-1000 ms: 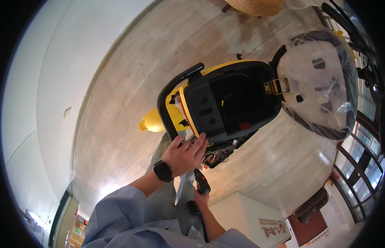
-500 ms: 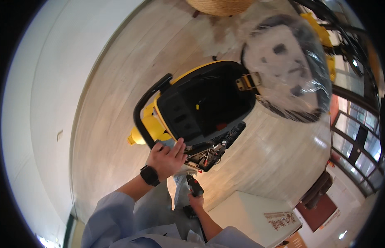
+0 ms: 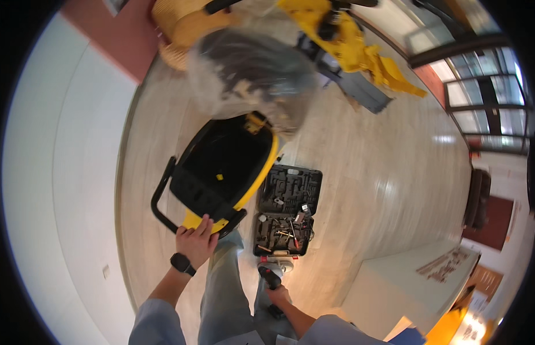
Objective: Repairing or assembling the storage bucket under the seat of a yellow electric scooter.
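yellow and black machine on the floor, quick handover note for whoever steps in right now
Left hand, smartwatch on the wrist, rests on the lower edge of the yellow and black machine, beside its black handle.
Right hand grips a power tool, pointing up toward the open tool case on the wooden floor.
The case lies just right of the machine, bits and parts inside.
Nothing shows what is done or left.

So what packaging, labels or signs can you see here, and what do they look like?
Clear plastic bag: crumpled wrapping above the open yellow and black bin.
Small yellow label: a square inside the bin's black interior.
Printed sheet: a flat reddish-patterned panel on the pale counter at lower right, too blurred to describe further.
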`<state>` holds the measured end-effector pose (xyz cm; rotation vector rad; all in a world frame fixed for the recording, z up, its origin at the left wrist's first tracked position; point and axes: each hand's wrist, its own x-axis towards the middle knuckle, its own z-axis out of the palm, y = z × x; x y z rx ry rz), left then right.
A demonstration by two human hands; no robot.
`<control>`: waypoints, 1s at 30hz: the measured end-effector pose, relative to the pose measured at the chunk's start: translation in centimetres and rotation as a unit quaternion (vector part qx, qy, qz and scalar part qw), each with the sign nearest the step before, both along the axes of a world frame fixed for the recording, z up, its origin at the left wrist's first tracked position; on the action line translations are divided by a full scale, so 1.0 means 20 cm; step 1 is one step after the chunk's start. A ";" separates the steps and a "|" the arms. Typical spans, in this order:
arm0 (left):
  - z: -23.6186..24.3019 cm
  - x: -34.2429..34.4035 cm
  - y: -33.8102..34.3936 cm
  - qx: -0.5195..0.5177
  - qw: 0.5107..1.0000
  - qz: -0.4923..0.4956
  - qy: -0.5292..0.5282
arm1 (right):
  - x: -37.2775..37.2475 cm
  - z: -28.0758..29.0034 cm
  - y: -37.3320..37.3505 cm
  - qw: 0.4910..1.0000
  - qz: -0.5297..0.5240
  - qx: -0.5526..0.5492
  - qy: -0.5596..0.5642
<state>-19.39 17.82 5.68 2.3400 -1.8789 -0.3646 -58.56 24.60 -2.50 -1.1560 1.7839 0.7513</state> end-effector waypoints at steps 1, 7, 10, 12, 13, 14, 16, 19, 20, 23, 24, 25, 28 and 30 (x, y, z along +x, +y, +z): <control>0.03 0.00 -0.01 0.013 1.000 -0.016 -0.006 | -0.01 0.00 0.00 1.000 -0.021 -0.010 -0.007; 0.06 0.01 0.01 0.143 0.982 -0.105 -0.061 | -0.20 -0.04 0.16 0.986 -0.167 0.002 -0.017; 0.08 -0.01 0.00 0.198 0.971 -0.109 -0.084 | -0.31 -0.05 0.23 0.975 -0.208 -0.074 -0.012; 0.10 0.00 -0.01 0.246 0.959 -0.098 -0.103 | -0.40 -0.05 0.20 0.894 -0.433 0.001 -0.115; 0.10 -0.01 -0.02 0.266 0.952 -0.098 -0.112 | -0.45 -0.04 0.18 0.864 -0.488 0.007 -0.124; 0.10 -0.01 -0.01 0.277 0.950 -0.088 -0.117 | -0.50 -0.02 0.17 0.831 -0.539 0.016 -0.133; 0.08 -0.01 -0.01 0.270 0.954 -0.076 -0.106 | -0.66 -0.08 0.19 0.789 -0.600 0.018 -0.135; 0.03 0.01 0.00 0.283 0.949 -0.059 -0.125 | -0.94 -0.17 0.21 0.691 -0.699 0.053 -0.178; 0.02 0.01 -0.01 0.275 0.950 -0.065 -0.130 | -1.06 -0.21 0.23 0.671 -0.710 0.077 -0.199; 0.06 0.00 -0.02 0.311 0.941 -0.035 -0.131 | -1.28 -0.17 0.14 0.618 -0.748 0.109 -0.217; 0.08 -0.04 -0.05 0.333 0.933 -0.020 -0.131 | -1.38 -0.20 0.14 0.596 -0.765 0.111 -0.217; 0.09 -0.02 -0.04 0.326 0.936 -0.001 -0.135 | -1.45 -0.22 0.15 0.586 -0.770 0.096 -0.233; 0.10 -0.08 -0.06 0.305 0.944 0.026 -0.126 | -1.63 -0.27 0.17 0.491 -0.832 0.067 -0.249; 0.05 -0.04 0.01 0.266 0.954 0.029 -0.133 | -1.65 -0.28 0.22 0.427 -0.860 0.044 -0.275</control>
